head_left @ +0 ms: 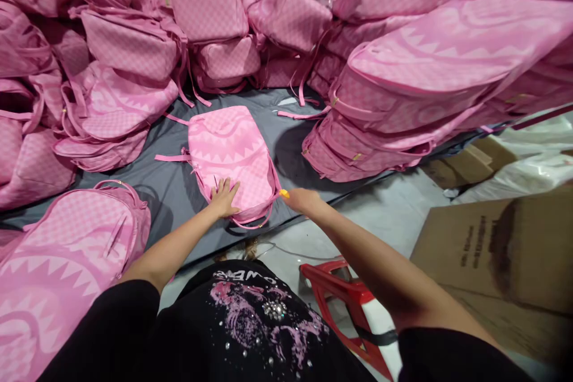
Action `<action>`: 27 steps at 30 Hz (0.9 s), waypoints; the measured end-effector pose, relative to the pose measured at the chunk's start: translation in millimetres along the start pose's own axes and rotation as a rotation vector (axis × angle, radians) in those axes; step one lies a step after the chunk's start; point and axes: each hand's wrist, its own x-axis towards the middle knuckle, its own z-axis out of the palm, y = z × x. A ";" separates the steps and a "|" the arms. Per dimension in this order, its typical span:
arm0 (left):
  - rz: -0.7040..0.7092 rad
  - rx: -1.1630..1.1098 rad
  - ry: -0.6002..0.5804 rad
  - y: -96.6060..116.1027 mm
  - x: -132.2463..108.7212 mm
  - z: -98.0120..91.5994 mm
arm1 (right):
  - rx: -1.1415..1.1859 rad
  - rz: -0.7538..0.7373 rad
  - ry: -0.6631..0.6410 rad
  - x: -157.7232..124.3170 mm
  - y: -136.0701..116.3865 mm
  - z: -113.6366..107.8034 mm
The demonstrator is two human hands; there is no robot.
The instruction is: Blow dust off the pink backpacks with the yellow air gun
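Observation:
A pink backpack [233, 152] with a zigzag tooth pattern lies flat on a grey sheet [170, 182] in front of me. My left hand [224, 197] rests flat on the backpack's near end, fingers spread. My right hand [299, 198] is at the backpack's near right corner, fingers curled; a small yellow thing [284, 193] shows at its fingertips, and I cannot make out whether it grips the bag's edge.
Stacks of the same pink backpacks ring the sheet: left [111, 71], back [215, 30] and right [425, 83]. Another one lies at the near left [67, 268]. A red plastic stool [344, 298] stands below me; cardboard boxes [492, 250] sit at the right.

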 end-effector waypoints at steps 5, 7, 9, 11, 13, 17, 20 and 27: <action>0.064 -0.147 0.179 -13.8 -19.0 19.3 | 0.433 -0.042 -0.516 -10.6 45.2 3.3; 0.137 -0.191 0.216 -13.1 -24.5 27.8 | 0.604 -0.044 -0.569 -17.2 67.9 17.1; 0.204 -0.215 0.226 -8.1 -24.4 30.0 | 0.767 -0.056 -0.599 -17.4 79.4 36.4; 0.194 -0.255 0.251 -1.0 -22.1 20.8 | 0.863 -0.078 -0.567 -17.4 76.1 55.1; 0.069 -0.324 0.325 6.1 -21.1 -4.2 | 0.983 -0.103 -0.476 -21.8 64.0 66.2; -0.143 -0.324 0.634 13.3 -17.6 -93.3 | 1.200 -0.213 -0.178 -44.0 48.1 66.1; -0.098 -0.248 0.814 12.8 -10.2 -151.5 | 1.103 -0.332 0.084 -67.0 47.9 73.2; 0.119 -0.218 0.788 44.2 -19.1 -146.2 | 0.837 -0.279 0.127 -43.4 35.0 87.0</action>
